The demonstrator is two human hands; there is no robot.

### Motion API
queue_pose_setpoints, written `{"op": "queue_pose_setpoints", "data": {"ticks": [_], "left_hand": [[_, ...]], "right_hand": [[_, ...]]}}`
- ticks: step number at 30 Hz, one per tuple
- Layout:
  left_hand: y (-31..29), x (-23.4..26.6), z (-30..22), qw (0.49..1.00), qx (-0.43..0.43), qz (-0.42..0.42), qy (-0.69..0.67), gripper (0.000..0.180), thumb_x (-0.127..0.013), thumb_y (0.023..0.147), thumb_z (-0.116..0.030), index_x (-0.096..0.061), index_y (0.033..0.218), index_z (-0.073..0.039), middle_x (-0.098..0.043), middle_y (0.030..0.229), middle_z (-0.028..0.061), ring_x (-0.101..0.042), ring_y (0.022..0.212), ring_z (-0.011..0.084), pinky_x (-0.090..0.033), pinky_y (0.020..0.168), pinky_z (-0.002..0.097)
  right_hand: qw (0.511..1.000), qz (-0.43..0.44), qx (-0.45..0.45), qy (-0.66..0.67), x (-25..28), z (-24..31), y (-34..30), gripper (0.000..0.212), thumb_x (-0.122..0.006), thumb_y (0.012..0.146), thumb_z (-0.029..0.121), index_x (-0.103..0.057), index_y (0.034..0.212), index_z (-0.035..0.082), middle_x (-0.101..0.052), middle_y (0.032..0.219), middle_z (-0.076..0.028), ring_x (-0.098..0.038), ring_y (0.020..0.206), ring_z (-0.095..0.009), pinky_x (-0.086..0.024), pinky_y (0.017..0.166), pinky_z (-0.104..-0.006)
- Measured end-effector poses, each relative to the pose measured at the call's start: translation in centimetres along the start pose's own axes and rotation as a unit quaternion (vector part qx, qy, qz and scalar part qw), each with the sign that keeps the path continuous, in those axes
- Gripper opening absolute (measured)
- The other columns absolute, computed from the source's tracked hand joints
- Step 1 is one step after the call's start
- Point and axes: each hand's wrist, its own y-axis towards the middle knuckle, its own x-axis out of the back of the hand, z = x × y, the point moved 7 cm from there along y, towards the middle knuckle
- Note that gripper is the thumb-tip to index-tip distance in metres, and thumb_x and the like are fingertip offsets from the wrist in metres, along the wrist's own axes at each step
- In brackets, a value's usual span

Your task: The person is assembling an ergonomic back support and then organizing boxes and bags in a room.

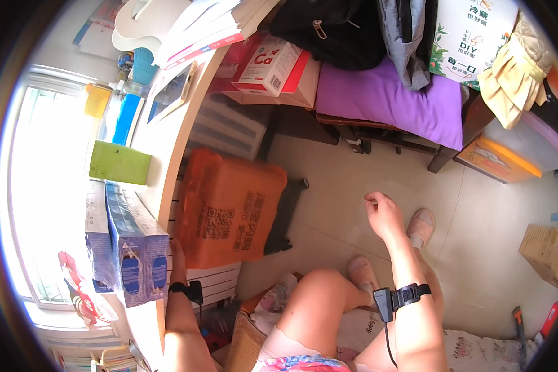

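My left hand (177, 255) is down at the desk edge, between the blue plastic-wrapped boxes (134, 248) and an orange printed plastic bag (229, 211). Its fingers are largely hidden, so I cannot make out what it touches. In the air over the tiled floor is my right hand (383, 214), its fingers curled in loosely and nothing visible in them. A black strap with a small box (394, 299) circles the right forearm; another (189, 290) is on the left wrist.
The pale desk (170, 161) along the left carries a green box (121, 162) and papers (208, 28). A purple cushion (390, 102) lies on a dark wooden seat at the back. Cardboard boxes, including a brown box (544, 251), stand on the right. My slippered feet (420, 228) are below.
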Motion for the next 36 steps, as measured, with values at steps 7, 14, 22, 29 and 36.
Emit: {"op": "queue_pose_setpoints", "data": {"ticks": [7,14,22,29,36], "left_hand": [[-6.9,-7.9,-2.7,0.905,0.102,0.154,-0.384,0.075,-0.030,0.096,-0.062,-0.024,0.147,-0.008,-0.036,0.148,0.0099,-0.039,0.133,0.0262,-0.042,0.102,0.0452],[-24.5,-11.3,-17.2,0.899,0.156,0.359,-0.195,0.068,-0.045,0.095,-0.053,-0.028,0.144,-0.008,-0.041,0.144,0.0101,-0.046,0.127,0.0244,-0.044,0.099,0.0423],[-27.8,-11.6,-35.1,0.808,-0.545,0.095,0.201,0.098,-0.082,0.062,-0.045,-0.039,0.143,-0.013,-0.026,0.150,0.0227,-0.024,0.137,0.0476,-0.023,0.106,0.0631],[-27.3,-22.6,-43.6,0.814,-0.549,0.077,0.176,0.112,-0.079,0.061,-0.056,-0.024,0.149,-0.015,-0.012,0.155,0.0195,-0.002,0.143,0.0445,-0.011,0.104,0.0722],[-22.0,-22.3,-42.5,0.849,-0.506,-0.001,0.153,0.099,-0.079,0.064,-0.044,-0.030,0.146,-0.019,-0.021,0.151,0.0166,-0.003,0.142,0.0448,-0.012,0.100,0.0766]], "right_hand": [[1.000,-0.001,0.009,-0.028,-0.3,0.5,0.0,0.019,-0.056,0.088,0.017,-0.064,0.101,0.006,-0.066,0.102,-0.014,-0.064,0.096,-0.029,-0.051,0.082,-0.0397],[0.999,-0.010,0.008,-0.050,0.5,-0.3,-0.1,0.017,-0.057,0.088,0.016,-0.064,0.100,0.006,-0.066,0.101,-0.014,-0.064,0.095,-0.030,-0.051,0.082,-0.0403],[0.969,0.176,-0.137,0.111,-4.1,-1.3,-1.3,0.057,-0.043,0.096,0.049,-0.048,0.132,0.006,-0.055,0.129,-0.021,-0.050,0.123,-0.034,-0.039,0.102,-0.0368],[0.920,0.213,0.039,0.327,-5.7,4.4,-1.5,0.080,-0.039,0.095,0.057,-0.015,0.150,0.003,-0.014,0.156,-0.019,-0.007,0.146,-0.028,-0.013,0.116,-0.0348],[0.937,0.218,0.047,0.268,-6.4,6.5,-1.8,0.079,-0.048,0.092,0.055,-0.025,0.147,0.004,-0.022,0.153,-0.021,-0.024,0.141,-0.032,-0.024,0.113,-0.0372]]}}
